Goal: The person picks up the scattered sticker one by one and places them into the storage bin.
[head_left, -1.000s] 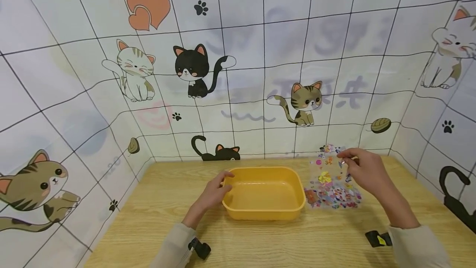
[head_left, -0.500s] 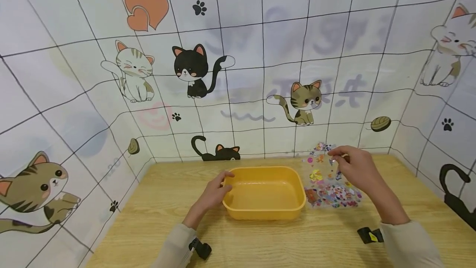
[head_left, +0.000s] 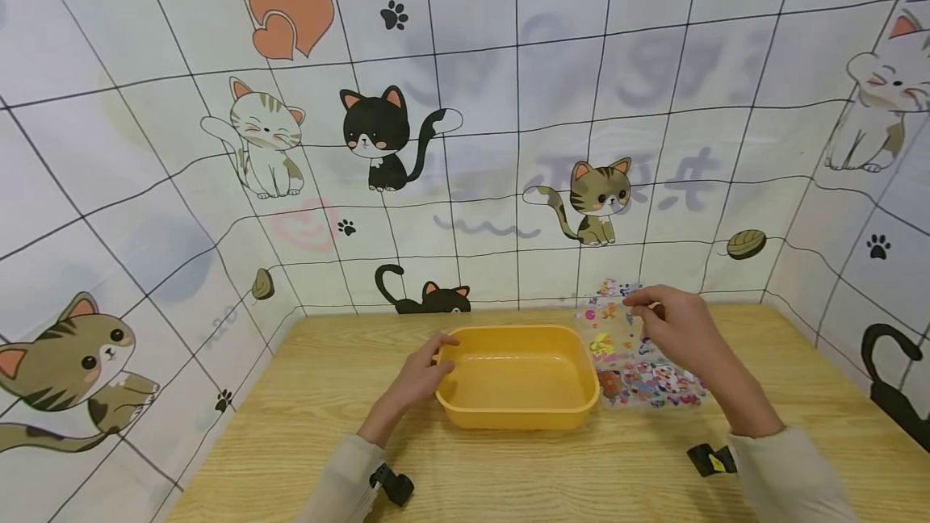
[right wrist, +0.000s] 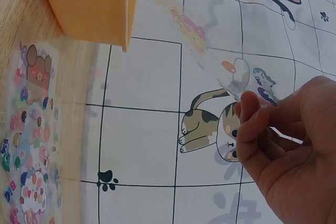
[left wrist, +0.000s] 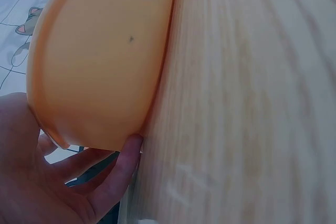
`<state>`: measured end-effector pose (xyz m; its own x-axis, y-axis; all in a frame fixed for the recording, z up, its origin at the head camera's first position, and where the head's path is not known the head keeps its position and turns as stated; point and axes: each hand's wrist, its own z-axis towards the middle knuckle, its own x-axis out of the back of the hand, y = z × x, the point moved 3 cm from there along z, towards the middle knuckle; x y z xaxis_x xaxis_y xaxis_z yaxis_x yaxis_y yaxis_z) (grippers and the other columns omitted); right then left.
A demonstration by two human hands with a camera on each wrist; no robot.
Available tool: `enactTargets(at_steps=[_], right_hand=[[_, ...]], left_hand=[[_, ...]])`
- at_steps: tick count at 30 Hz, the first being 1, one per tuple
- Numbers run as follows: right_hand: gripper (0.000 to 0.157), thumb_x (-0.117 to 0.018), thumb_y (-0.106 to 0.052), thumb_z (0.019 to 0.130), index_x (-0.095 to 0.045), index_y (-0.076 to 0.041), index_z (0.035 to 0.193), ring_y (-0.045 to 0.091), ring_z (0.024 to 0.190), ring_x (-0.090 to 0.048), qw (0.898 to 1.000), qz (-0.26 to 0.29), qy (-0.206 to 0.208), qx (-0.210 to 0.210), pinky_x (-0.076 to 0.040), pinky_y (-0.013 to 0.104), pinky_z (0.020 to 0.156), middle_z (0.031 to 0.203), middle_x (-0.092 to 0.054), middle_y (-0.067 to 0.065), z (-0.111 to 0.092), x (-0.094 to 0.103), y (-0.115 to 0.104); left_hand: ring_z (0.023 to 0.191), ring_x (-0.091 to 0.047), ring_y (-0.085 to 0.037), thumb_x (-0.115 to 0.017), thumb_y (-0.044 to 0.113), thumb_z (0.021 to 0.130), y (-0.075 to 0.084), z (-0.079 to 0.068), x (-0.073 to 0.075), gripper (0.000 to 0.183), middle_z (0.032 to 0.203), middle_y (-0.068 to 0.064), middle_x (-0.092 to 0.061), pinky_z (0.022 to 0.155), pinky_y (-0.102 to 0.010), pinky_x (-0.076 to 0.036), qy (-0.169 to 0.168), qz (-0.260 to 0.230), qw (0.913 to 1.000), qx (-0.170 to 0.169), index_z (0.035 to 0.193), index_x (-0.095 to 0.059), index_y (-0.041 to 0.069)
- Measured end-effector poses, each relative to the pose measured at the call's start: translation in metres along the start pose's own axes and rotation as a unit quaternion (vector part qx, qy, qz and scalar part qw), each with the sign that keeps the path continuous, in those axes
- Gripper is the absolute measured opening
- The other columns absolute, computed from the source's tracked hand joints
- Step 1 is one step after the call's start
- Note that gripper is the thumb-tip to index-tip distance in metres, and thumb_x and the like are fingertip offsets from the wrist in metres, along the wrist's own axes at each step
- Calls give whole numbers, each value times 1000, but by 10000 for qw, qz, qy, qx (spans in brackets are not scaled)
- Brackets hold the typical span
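Note:
A yellow plastic basin (head_left: 517, 421) stands on the wooden table, seen from its side as an orange wall (left wrist: 105, 66) in the left wrist view. My left hand (head_left: 416, 378) holds its left end, fingers at the rim and wall. Right of the basin, my right hand (head_left: 679, 329) pinches the edge of a clear sticker sheet (head_left: 601, 345) between thumb and fingertips. That see-through sheet (right wrist: 191, 31) is raised and hangs toward the basin's right end. Below it on the table lies a sticker sheet (head_left: 657, 386) densely covered in small colourful stickers, including a brown bear (right wrist: 38, 77).
White wall covering (head_left: 487, 265) with cat drawings and black grid lines rises behind the table and at both sides. Black wrist camera mounts (head_left: 392, 486) sit at the sleeves. Bare wooden tabletop (head_left: 552, 474) shows in front of the basin.
My right hand has moved left, carrying the clear sticker sheet closer to the basin, whose right end it now overlaps in the head view. The left hand and basin have stayed put.

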<state>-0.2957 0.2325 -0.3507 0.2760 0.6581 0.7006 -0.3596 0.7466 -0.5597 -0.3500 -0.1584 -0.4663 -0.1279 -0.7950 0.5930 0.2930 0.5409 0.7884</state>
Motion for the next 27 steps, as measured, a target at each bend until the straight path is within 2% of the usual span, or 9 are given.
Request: enactTargets(at_steps=[10,16,27], right_hand=[[21,-57,-5,103,-71,2,116,12,59,-56,9997,143,-172,109,-44,27,49,97,-74,17,5,-10,-13],[21,-57,-5,103,-72,2,117,13,59,-54,9994,173,-281,62,-43,27,49,95,-73,15,8,-19,-15],[21,-58,-3,102,-74,0,116,14,66,-59,9976,199,-621,231,-48,27,53,107,-74,17,14,-35,-29]], left_hand=[[135,-53,-39,-57,13,101,-1,-2,1,34,151,-14,-56,104,-55,-48,-22,-32,10000,25,134,-60,14],[133,-54,-37,-57,13,101,-1,0,1,33,149,-13,-58,105,-55,-48,-8,35,10000,-24,134,-61,14],[133,-53,-37,-57,14,101,-1,0,0,33,149,-14,-58,105,-56,-47,-27,12,10000,-3,133,-61,17]])
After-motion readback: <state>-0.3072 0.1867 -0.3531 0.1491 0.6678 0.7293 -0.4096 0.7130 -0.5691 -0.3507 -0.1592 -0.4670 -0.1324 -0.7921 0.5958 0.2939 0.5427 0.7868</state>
